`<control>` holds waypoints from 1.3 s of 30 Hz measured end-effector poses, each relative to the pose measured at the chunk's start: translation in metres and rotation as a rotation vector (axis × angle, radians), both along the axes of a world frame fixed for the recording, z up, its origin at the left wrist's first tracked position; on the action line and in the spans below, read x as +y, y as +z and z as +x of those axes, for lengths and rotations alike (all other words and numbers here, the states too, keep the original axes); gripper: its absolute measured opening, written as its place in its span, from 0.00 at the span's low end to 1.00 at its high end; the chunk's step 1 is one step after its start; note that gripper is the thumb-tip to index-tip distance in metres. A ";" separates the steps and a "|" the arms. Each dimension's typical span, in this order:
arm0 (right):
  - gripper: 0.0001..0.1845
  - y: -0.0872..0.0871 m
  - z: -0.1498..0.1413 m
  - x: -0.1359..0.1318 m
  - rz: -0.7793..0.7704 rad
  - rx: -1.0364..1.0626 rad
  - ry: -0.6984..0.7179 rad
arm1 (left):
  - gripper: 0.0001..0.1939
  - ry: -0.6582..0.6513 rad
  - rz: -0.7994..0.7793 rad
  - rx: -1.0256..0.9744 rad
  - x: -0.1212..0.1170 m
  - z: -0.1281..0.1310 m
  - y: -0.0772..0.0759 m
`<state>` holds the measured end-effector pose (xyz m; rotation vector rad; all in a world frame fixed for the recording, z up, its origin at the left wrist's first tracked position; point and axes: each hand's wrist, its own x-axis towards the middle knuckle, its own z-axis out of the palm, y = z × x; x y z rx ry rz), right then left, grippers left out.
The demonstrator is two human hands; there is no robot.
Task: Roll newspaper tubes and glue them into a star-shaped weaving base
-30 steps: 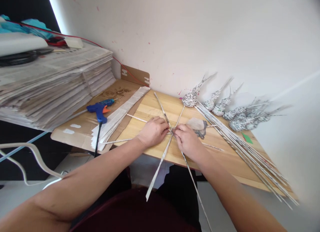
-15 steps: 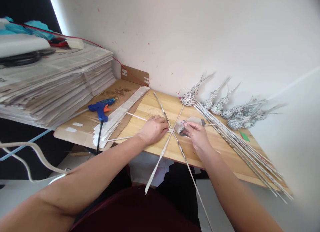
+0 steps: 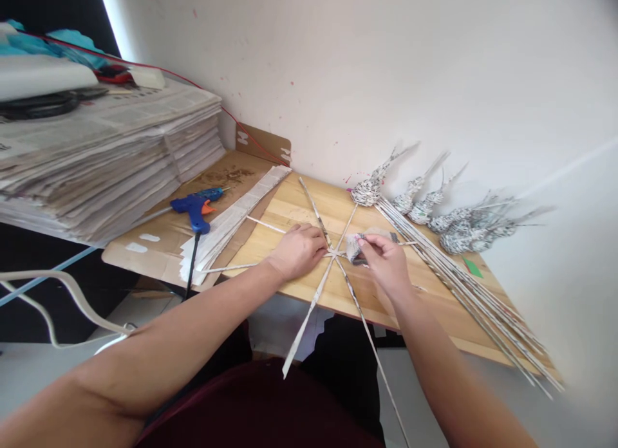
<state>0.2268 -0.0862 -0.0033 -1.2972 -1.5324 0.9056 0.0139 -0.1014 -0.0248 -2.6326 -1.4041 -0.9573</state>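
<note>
Thin rolled-newspaper sticks (image 3: 309, 319) cross one another in a star on the wooden board (image 3: 284, 206), some of their ends reaching past its front edge. Just left of the crossing, my left hand (image 3: 300, 250) is closed with its fingertips on the sticks, holding them down. My right hand (image 3: 386, 258) pinches the edge of a small grey-and-white cloth (image 3: 355, 247), slightly right of the crossing. Part of that cloth lies behind my right fingers, so its full shape is hidden.
Woven paper bird-like figures (image 3: 369, 190) line the wall beside a bundle of paper sticks (image 3: 463, 287). On the left are a blue glue gun (image 3: 193, 210), paper strips (image 3: 232, 223) and a tall newspaper stack (image 3: 145, 139). The glue gun's black cord (image 3: 192, 268) hangs over the edge.
My right hand has left the stick crossing, moved right and taken hold of the cloth, lifting its near edge. My left hand stays on the sticks.
</note>
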 end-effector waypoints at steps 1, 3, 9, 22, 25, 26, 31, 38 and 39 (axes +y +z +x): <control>0.13 0.000 0.000 -0.002 0.079 -0.115 0.032 | 0.11 0.000 0.001 0.003 0.000 0.000 0.000; 0.11 0.000 -0.001 -0.008 0.258 -0.349 0.123 | 0.11 0.001 0.003 0.009 0.000 0.000 0.000; 0.14 0.000 -0.007 -0.024 0.509 -0.826 0.329 | 0.11 0.014 0.013 0.025 -0.001 0.000 0.001; 0.10 -0.004 0.007 -0.007 0.160 -0.319 0.233 | 0.12 0.014 0.022 0.058 -0.003 0.000 0.001; 0.14 -0.011 0.017 -0.005 -0.136 0.218 0.037 | 0.12 0.010 0.020 0.062 -0.003 0.000 0.002; 0.16 -0.010 0.019 -0.005 -0.204 0.322 0.011 | 0.12 0.012 0.018 0.061 -0.003 0.000 0.002; 0.11 0.004 0.027 0.003 -0.337 0.622 -0.128 | 0.12 0.006 0.025 0.049 -0.002 -0.001 0.001; 0.04 0.016 0.047 0.008 -0.362 0.694 -0.198 | 0.11 -0.006 0.015 0.032 -0.002 -0.001 0.001; 0.05 0.017 0.047 0.006 -0.345 0.684 -0.167 | 0.11 -0.007 0.015 0.028 -0.001 -0.001 0.001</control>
